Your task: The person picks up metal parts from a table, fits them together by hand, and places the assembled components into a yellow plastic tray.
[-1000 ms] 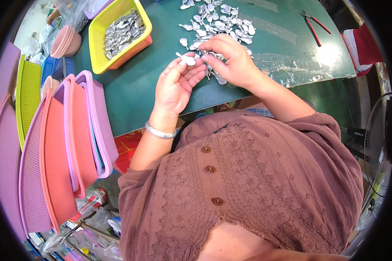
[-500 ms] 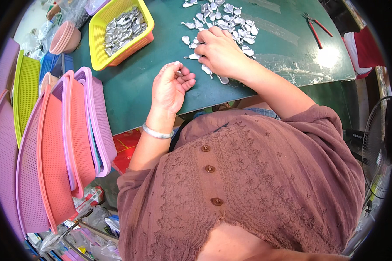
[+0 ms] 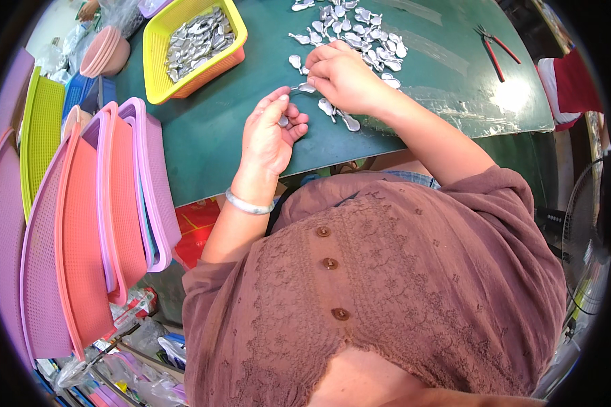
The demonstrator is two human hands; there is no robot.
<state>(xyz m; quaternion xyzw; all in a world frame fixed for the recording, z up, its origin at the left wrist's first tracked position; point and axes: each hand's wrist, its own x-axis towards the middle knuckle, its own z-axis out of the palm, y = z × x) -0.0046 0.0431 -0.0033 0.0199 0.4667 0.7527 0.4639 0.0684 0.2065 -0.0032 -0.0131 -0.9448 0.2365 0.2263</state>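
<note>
My left hand is raised over the near edge of the table, palm turned inward and fingers curled. Tucked in those fingers is a small silver metal piece, only partly visible. To its right, my right hand reaches palm down, fingers drawn together. At its fingertips is a silver spoon-shaped piece, its thin end pointing at my left index finger. Beyond this hand spreads a loose pile of similar silver pieces. A few more pieces lie under my right wrist.
A yellow basket of silver pieces stands on the green table at the far left. Red-handled pliers lie at the far right, near another person's red sleeve. Stacked plastic baskets crowd the left side.
My left index finger has straightened toward the spoon-shaped piece, and the small piece in that hand shows more. My right hand stays at nearly the same place. The view has shifted slightly.
</note>
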